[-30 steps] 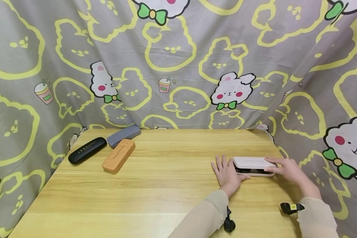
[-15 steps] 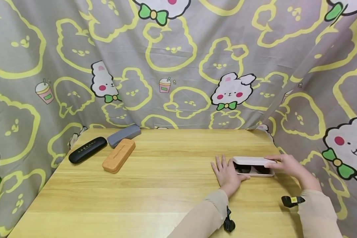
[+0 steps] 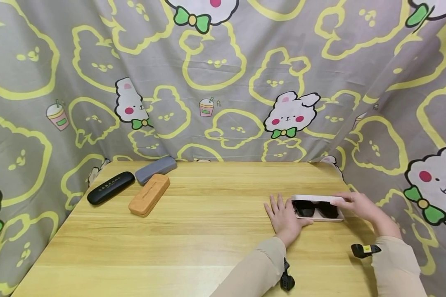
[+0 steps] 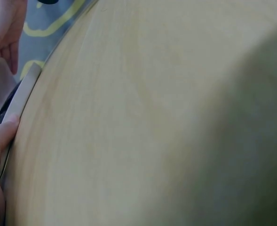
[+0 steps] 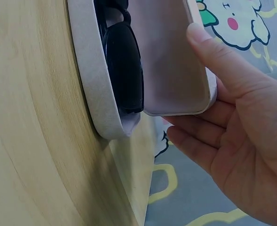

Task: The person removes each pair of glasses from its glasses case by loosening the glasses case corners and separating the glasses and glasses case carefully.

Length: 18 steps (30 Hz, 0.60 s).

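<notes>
A pale glasses case (image 3: 321, 219) lies on the right side of the table with its lid (image 5: 171, 61) raised. Dark sunglasses (image 5: 124, 68) rest inside the base, both lenses showing in the head view. At the lid's right end, my right hand (image 3: 362, 207) pinches the edge, thumb on the inner rim and fingers behind. My left hand (image 3: 285, 220) braces the case's left end. Its fingers are spread straight on the table, and its thumb (image 4: 4, 134) presses along the front wall of the base.
At the table's back left lie a black glasses case (image 3: 111, 188), an orange case (image 3: 149, 195) and a blue-grey case (image 3: 156, 169), close together. A patterned grey curtain (image 3: 223, 95) hangs behind and beside the wooden table (image 3: 163, 247).
The lid has swung from slightly lifted to well raised in my right hand, uncovering the sunglasses. My left hand has stayed in place.
</notes>
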### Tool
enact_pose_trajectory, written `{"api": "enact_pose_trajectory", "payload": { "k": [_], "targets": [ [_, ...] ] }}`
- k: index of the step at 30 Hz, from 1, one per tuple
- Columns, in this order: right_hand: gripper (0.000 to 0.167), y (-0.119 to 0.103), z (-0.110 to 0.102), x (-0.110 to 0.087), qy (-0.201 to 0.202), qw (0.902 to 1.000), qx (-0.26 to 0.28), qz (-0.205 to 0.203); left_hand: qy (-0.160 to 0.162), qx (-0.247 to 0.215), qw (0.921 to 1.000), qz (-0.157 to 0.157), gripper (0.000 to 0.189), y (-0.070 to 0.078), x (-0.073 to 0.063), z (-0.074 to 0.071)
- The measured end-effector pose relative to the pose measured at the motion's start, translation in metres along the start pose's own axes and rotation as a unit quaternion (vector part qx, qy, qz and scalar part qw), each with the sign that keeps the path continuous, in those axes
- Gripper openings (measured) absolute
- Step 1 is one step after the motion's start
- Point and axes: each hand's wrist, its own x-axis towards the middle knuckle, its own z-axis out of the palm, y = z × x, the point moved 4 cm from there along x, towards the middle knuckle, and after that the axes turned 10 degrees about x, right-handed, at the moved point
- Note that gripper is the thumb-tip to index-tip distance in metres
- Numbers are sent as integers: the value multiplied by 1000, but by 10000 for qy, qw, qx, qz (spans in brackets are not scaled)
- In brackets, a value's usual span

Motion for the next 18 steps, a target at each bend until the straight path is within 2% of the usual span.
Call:
{"api": "enact_pose_trajectory", "payload": {
  "k": [7, 12, 18],
  "targets": [
    [36, 0, -1, 2, 48, 9999, 140, -16, 73, 43, 10000, -28, 97, 1, 0, -1],
    [37, 0, 1, 3, -3, 9997, 227, 70, -33, 60, 10000, 5, 97, 0, -1, -1],
    [30, -2, 2, 5, 64, 9994, 342, 13, -51, 63, 10000, 17, 97, 1, -1, -1]
  ]
}}
